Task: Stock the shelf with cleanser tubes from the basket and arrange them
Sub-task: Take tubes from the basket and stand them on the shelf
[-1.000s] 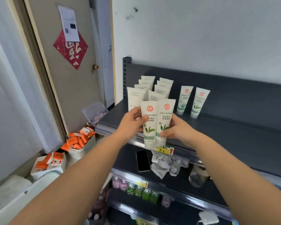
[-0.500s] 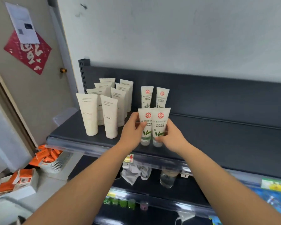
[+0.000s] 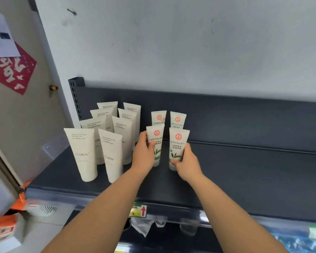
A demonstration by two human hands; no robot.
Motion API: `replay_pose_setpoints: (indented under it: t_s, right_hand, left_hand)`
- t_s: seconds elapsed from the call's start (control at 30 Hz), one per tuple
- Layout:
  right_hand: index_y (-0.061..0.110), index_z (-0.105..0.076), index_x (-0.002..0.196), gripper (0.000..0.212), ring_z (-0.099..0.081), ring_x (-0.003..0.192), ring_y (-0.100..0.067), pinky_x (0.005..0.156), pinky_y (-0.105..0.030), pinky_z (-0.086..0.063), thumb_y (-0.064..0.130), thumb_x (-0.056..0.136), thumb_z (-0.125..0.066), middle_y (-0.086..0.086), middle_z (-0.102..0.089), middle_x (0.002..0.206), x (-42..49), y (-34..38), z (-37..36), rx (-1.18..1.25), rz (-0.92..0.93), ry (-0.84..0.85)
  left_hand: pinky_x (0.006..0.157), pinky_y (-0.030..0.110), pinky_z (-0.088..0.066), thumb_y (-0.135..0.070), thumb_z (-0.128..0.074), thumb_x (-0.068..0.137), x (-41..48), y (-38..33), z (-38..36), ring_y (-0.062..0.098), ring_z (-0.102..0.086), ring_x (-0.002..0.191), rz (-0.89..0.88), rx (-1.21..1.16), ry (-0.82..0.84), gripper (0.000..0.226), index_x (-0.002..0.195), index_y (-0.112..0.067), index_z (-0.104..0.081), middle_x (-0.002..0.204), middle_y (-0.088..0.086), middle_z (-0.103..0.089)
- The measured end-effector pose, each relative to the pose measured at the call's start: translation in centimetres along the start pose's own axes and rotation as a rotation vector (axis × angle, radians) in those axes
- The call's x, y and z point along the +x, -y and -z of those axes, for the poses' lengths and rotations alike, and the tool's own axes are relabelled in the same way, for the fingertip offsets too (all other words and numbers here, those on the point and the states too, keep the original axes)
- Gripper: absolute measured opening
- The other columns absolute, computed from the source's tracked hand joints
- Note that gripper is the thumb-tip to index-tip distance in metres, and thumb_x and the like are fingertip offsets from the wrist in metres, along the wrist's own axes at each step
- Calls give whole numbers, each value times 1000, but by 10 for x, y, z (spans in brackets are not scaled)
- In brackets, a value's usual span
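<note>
Two white cleanser tubes with red seals and green leaves stand cap-down on the dark shelf (image 3: 244, 172). My left hand (image 3: 144, 154) grips the left tube (image 3: 156, 136). My right hand (image 3: 187, 161) grips the right tube (image 3: 178, 143) near its base. A small gap separates the two. Directly behind them stand two more red-seal tubes (image 3: 158, 117) (image 3: 177, 119). To the left, several taller cream FLORAL tubes (image 3: 82, 152) stand in two rows. The basket is out of sight.
The shelf's right half is bare, with a dark back panel (image 3: 244, 114) behind. A price label with a red arrow (image 3: 140, 211) sits on the front rail. Orange boxes (image 3: 2, 229) lie at lower left, near a door with a red decoration (image 3: 9, 70).
Both hands carried the two tubes from the shelf's front edge further back and set them in front of the rear pair. The tubes have been drawn slightly apart. The view shifted right.
</note>
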State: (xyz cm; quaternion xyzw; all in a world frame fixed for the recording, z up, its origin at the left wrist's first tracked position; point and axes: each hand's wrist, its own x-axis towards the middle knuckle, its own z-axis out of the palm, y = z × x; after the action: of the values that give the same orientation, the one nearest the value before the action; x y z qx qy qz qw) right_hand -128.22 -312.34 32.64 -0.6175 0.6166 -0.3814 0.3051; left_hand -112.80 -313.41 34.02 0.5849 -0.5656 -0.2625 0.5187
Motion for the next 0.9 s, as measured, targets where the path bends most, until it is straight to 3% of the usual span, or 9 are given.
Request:
replay_pose_setpoints:
  t_s: [0.3, 0.5, 0.67, 0.8, 0.9]
  right_hand:
    - [22, -40, 119, 41, -54, 98, -16, 74, -29, -46, 6, 88, -62, -2, -59, 122, 39, -1, -11, -11, -75, -35]
    - [17, -40, 126, 46, -53, 101, -17, 74, -25, -44, 7, 88, -63, -4, -57, 125, 44, 3, -12, -7, -110, -8]
    - [12, -40, 133, 60, -57, 113, -20, 92, -33, -48, 24, 84, -72, -3, -58, 130, 31, -8, -4, -50, -174, 58]
    - [14, -35, 143, 55, -51, 124, -23, 94, -30, -43, 23, 94, -57, -5, -48, 142, 13, -11, 9, -181, -135, 112]
    - [15, -35, 147, 51, -44, 133, -24, 103, -29, -36, 21, 97, -45, -6, -42, 149, -1, -13, 19, -379, -50, 217]
  left_hand:
    - [85, 27, -47, -16, -48, 100, 23, -1, -11, 13, -58, 108, 42, -25, 16, 30, 129, -21, -43, 125, -2, -60]
    - [94, 36, -50, -16, -51, 99, 29, -1, -15, 20, -57, 117, 83, 19, 32, 32, 130, -18, -41, 129, 2, -58]
    - [105, 39, -41, -12, -56, 94, 18, 11, -17, 28, -48, 128, 301, 136, 130, 59, 146, -11, -27, 143, 12, -46]
    - [109, 38, -35, -12, -55, 93, -3, 10, -9, 30, -38, 137, 292, 261, 191, 70, 151, -9, -17, 153, 13, -32]
    - [104, 36, -41, -14, -55, 90, -21, 5, -1, 29, -44, 130, 218, 418, 294, 62, 146, -11, -29, 146, 11, -41]
